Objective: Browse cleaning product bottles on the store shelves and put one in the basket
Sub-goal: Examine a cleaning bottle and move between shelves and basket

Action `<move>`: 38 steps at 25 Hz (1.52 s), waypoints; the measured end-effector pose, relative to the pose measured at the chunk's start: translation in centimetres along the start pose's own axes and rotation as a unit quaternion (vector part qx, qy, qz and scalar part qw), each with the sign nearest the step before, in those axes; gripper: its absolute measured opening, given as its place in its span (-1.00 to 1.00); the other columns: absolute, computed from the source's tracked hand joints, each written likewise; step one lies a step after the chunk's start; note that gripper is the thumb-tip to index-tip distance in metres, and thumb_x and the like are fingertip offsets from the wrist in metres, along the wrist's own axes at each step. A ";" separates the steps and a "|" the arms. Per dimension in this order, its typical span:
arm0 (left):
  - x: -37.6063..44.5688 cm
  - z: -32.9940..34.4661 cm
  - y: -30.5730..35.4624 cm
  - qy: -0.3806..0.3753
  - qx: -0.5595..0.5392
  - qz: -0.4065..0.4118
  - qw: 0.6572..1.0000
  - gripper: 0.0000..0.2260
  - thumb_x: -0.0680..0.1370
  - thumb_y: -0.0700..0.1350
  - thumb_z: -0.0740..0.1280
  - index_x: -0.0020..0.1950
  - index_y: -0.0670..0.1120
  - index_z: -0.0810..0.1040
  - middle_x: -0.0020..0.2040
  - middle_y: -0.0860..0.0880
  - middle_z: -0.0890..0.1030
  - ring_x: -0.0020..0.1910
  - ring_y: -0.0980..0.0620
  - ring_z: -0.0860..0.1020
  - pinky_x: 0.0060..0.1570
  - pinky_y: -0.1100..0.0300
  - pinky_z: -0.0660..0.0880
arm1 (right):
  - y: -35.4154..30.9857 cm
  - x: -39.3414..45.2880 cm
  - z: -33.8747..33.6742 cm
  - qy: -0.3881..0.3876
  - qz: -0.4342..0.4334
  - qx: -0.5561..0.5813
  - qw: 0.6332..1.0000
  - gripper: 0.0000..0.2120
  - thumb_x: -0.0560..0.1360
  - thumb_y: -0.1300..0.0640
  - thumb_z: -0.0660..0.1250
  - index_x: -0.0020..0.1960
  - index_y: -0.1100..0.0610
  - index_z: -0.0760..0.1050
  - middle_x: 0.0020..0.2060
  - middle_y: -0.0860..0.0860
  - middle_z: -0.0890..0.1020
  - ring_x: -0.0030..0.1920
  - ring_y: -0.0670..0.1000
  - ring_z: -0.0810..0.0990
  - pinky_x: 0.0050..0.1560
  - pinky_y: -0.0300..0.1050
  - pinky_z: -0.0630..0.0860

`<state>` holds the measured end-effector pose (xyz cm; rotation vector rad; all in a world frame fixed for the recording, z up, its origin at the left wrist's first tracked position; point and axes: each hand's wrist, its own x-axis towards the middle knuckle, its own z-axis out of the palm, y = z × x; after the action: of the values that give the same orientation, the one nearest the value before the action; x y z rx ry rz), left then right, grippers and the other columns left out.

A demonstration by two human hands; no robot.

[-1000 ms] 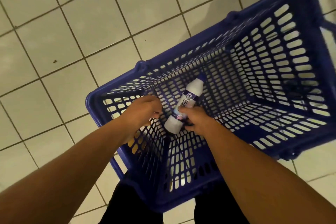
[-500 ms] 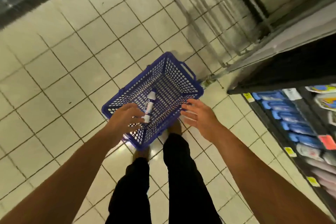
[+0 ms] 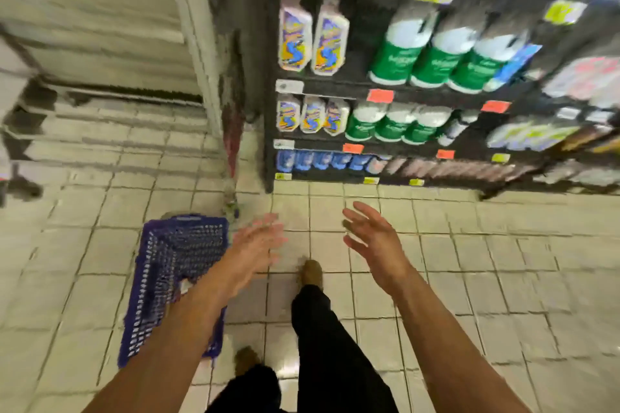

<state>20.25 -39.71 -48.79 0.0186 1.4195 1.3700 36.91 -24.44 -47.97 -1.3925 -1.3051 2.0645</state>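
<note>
The blue plastic basket (image 3: 167,265) stands on the tiled floor at my lower left. A white bit of the bottle (image 3: 184,286) shows inside it, mostly hidden behind my left forearm. My left hand (image 3: 255,245) is in the air to the right of the basket, fingers straight and holding nothing. My right hand (image 3: 372,238) is raised over the floor tiles with fingers spread, also holding nothing. The store shelves (image 3: 436,94) with cleaning product bottles rise ahead and to the right.
White bottles with colourful labels (image 3: 312,37) and green-labelled bottles (image 3: 432,60) fill the shelf rows, with blue packs (image 3: 322,161) on the lowest row. A pale pillar (image 3: 198,43) stands left of the shelf. My legs and shoes (image 3: 312,273) are below.
Both hands have come up and away from the basket with the bottle left inside. The view has swung up from the basket to the shelves; the basket now lies at lower left.
</note>
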 end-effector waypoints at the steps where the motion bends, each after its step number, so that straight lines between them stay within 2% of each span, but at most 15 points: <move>1: 0.1 3.4 0.7 -0.025 0.031 0.004 0.999 -0.70 0.66 -0.23 0.14 0.39 -0.13 0.40 0.30 -0.15 0.52 0.17 -0.10 0.52 0.05 0.01 0.47 | -1.1 -1.1 -3.0 0.032 -0.020 0.034 0.999 -0.65 0.60 0.36 0.23 0.35 0.11 0.45 0.24 0.08 0.62 0.28 0.11 0.57 0.25 0.04 0.50; 4: 1.3 14.0 3.6 -0.129 0.074 0.017 0.989 -0.78 0.65 -0.24 0.17 0.24 -0.07 0.49 0.25 -0.10 0.59 0.16 -0.09 0.57 0.16 -0.12 0.47 | -5.1 -3.1 -12.1 0.117 -0.099 0.146 0.977 -0.63 0.58 0.36 0.28 0.35 0.11 0.45 0.23 0.10 0.63 0.24 0.12 0.61 0.17 0.01 0.56; 6: 2.6 21.0 5.7 -0.186 0.117 0.035 0.975 -0.78 0.63 -0.22 0.22 0.25 -0.05 0.50 0.20 -0.03 0.64 0.17 -0.05 0.61 0.17 -0.12 0.51 | -7.8 -3.8 -18.0 0.162 -0.134 0.188 0.959 -0.57 0.55 0.35 0.31 0.39 0.12 0.43 0.21 0.09 0.65 0.25 0.11 0.61 0.18 0.03 0.56; 9: 5.4 31.0 8.2 -0.259 0.155 0.082 0.950 -0.78 0.63 -0.19 0.24 0.26 -0.06 0.52 0.17 -0.01 0.68 0.16 -0.02 0.64 0.16 -0.06 0.56 | -11.3 -4.0 -26.1 0.206 -0.180 0.199 0.941 -0.57 0.53 0.32 0.35 0.37 0.10 0.45 0.18 0.06 0.67 0.25 0.07 0.61 0.12 -0.01 0.56; 11: 7.6 38.1 8.5 -0.278 0.177 0.095 0.939 -0.79 0.63 -0.22 0.23 0.23 -0.10 0.53 0.12 -0.06 0.69 0.09 -0.04 0.67 0.07 0.00 0.60 | -13.1 -3.6 -31.7 0.229 -0.191 0.184 0.937 -0.63 0.54 0.31 0.33 0.33 0.13 0.48 0.17 0.08 0.68 0.23 0.09 0.61 0.07 -0.04 0.56; 15: 11.2 50.0 6.9 -0.275 0.217 0.075 0.934 -0.81 0.63 -0.27 0.17 0.13 -0.16 0.55 -0.09 -0.11 0.72 -0.18 -0.03 0.69 -0.22 0.15 0.62 | -16.5 -2.5 -41.0 0.279 -0.159 0.138 0.937 -0.74 0.53 0.27 0.36 0.21 0.16 0.57 0.08 0.14 0.70 0.11 0.10 0.67 0.03 -0.06 0.57; 17: 12.7 54.5 6.3 -0.278 0.231 0.076 0.929 -0.83 0.62 -0.26 0.20 0.13 -0.17 0.56 -0.12 -0.11 0.72 -0.23 0.00 0.69 -0.28 0.19 0.61 | -18.7 -1.7 -44.4 0.280 -0.154 0.101 0.942 -0.77 0.51 0.25 0.40 0.16 0.16 0.59 0.03 0.15 0.71 0.04 0.11 0.69 0.01 -0.07 0.58; 21: 15.0 63.4 6.6 -0.296 0.248 0.093 0.918 -0.85 0.60 -0.23 0.24 0.12 -0.15 0.57 -0.08 -0.11 0.73 -0.16 -0.01 0.70 -0.20 0.18 0.62 | -24.4 0.9 -51.0 0.278 -0.180 0.082 0.940 -0.86 0.53 0.31 0.33 -0.01 0.11 0.59 -0.02 0.21 0.69 -0.07 0.06 0.66 -0.04 -0.04 0.56; 24: 17.5 70.1 8.6 -0.300 0.256 0.137 0.909 -0.85 0.59 -0.20 0.28 0.12 -0.08 0.58 -0.01 -0.05 0.72 -0.02 0.00 0.69 -0.13 0.17 0.61 | -28.8 4.6 -55.2 0.269 -0.206 0.068 0.938 -0.83 0.54 0.36 0.30 0.04 0.16 0.59 -0.15 0.08 0.70 -0.15 -0.02 0.64 -0.18 -0.19 0.56; 27: 20.8 77.5 11.7 -0.275 0.237 0.193 0.912 -0.85 0.59 -0.19 0.29 0.08 0.00 0.59 0.00 0.03 0.72 0.04 0.04 0.66 -0.07 0.15 0.55 | -33.7 9.1 -59.4 0.260 -0.229 0.039 0.937 -0.80 0.54 0.39 0.29 0.12 0.23 0.57 -0.22 0.00 0.68 -0.21 -0.06 0.63 -0.22 -0.22 0.54; 31: 27.0 87.6 16.0 -0.274 0.223 0.247 0.902 -0.79 0.57 -0.22 0.29 0.11 0.07 0.54 0.12 0.05 0.66 0.08 0.12 0.62 0.02 0.17 0.52 | -41.2 16.5 -65.9 0.243 -0.259 0.016 0.935 -0.77 0.57 0.33 0.32 0.18 0.12 0.55 -0.12 -0.01 0.67 -0.08 0.00 0.62 -0.08 -0.09 0.54; 33: 29.5 91.3 17.9 -0.262 0.219 0.254 0.905 -0.74 0.58 -0.25 0.27 0.21 0.03 0.49 0.20 0.05 0.61 0.11 0.13 0.58 0.04 0.20 0.49 | -44.1 19.4 -68.2 0.234 -0.263 0.011 0.936 -0.73 0.59 0.34 0.28 0.23 0.09 0.51 -0.04 0.01 0.66 -0.03 0.01 0.62 -0.03 -0.06 0.56; 36: 33.3 96.6 21.1 -0.238 0.215 0.287 0.903 -0.67 0.59 -0.28 0.27 0.32 -0.03 0.41 0.31 -0.01 0.52 0.11 0.15 0.52 0.04 0.24 0.44 | -48.3 24.0 -71.2 0.222 -0.275 -0.001 0.935 -0.66 0.57 0.37 0.28 0.27 0.07 0.47 0.02 0.02 0.66 -0.03 -0.01 0.60 -0.06 -0.13 0.57; 38: 35.3 99.1 22.9 -0.211 0.214 0.297 0.907 -0.57 0.58 -0.27 0.28 0.43 -0.07 0.34 0.39 -0.03 0.44 0.21 0.10 0.46 0.14 0.21 0.40 | -50.8 26.6 -72.4 0.210 -0.274 -0.018 0.938 -0.63 0.57 0.37 0.27 0.31 0.08 0.46 0.02 -0.02 0.65 -0.02 -0.03 0.60 -0.07 -0.14 0.56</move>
<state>58.55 58.75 -27.94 1.0492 1.3564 1.3799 75.93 56.98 -28.40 -1.2122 -1.3461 1.3009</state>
